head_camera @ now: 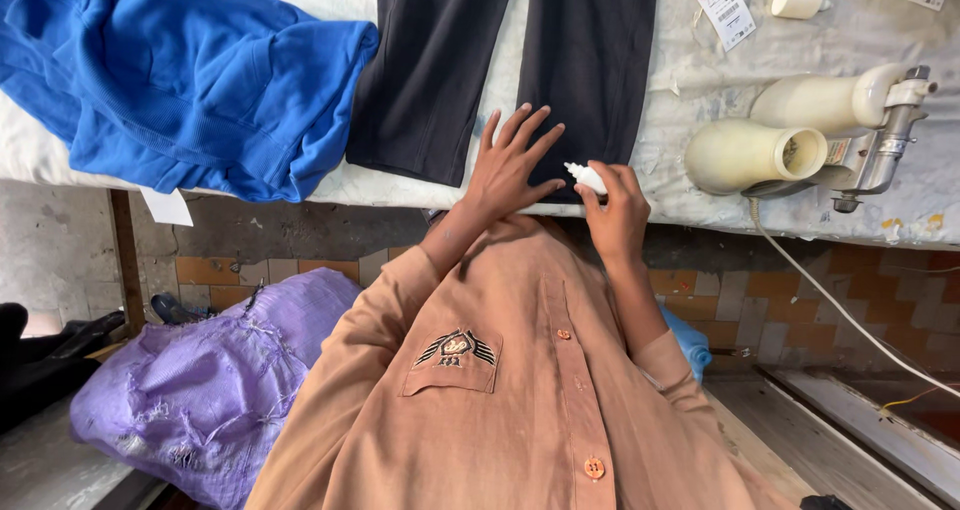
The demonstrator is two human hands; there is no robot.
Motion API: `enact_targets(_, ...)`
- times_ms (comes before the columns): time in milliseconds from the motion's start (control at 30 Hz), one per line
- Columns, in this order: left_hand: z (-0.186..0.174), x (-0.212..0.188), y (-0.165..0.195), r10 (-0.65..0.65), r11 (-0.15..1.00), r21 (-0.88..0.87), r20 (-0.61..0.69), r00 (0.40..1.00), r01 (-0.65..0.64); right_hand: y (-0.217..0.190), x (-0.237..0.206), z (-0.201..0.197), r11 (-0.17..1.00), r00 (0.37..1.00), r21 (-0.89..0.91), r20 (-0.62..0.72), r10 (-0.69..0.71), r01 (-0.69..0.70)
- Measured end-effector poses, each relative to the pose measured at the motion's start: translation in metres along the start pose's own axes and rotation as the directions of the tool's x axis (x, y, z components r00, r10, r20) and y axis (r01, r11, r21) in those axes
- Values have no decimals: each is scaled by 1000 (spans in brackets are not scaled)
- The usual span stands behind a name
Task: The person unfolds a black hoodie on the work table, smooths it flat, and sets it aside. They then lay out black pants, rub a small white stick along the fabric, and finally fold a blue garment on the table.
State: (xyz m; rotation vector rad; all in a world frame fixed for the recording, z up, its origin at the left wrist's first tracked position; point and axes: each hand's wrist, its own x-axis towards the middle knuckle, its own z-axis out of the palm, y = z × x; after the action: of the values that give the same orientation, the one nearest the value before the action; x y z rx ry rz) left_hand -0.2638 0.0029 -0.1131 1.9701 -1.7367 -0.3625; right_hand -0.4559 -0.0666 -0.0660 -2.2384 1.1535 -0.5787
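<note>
Dark trousers lie on the padded white table, both legs reaching toward me. My left hand rests flat with fingers spread on the hem of the right-hand leg. My right hand is at the same hem near the table edge, fingers closed around a small white piece, likely chalk, its tip touching the fabric.
A blue garment is heaped on the table's left. A cream steam iron with its cord lies at the right, a paper tag and a small white roll behind it. A purple sack sits on the floor.
</note>
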Motion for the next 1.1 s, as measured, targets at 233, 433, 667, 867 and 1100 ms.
enact_targets(233, 7, 9, -8, -43, 997, 72, 102, 994, 36, 9, 9, 14, 967, 985, -189, 21, -170, 171)
enact_targets(433, 3, 9, -7, -53, 997, 62, 103, 993, 47, 11, 15, 10, 970, 985, -175, 66, -158, 167)
enact_targets(667, 1, 9, -6, -53, 997, 66, 108, 993, 46, 8, 19, 13, 976, 984, -135, 82, -159, 169)
enact_targets(867, 0, 9, -5, -47, 997, 67, 111, 993, 40, -1, 20, 9, 979, 993, -166, 31, -114, 118)
enact_targets(1100, 3, 11, -6, -44, 997, 69, 120, 992, 36, 9, 27, -2, 999, 982, -36, -188, -2, -5)
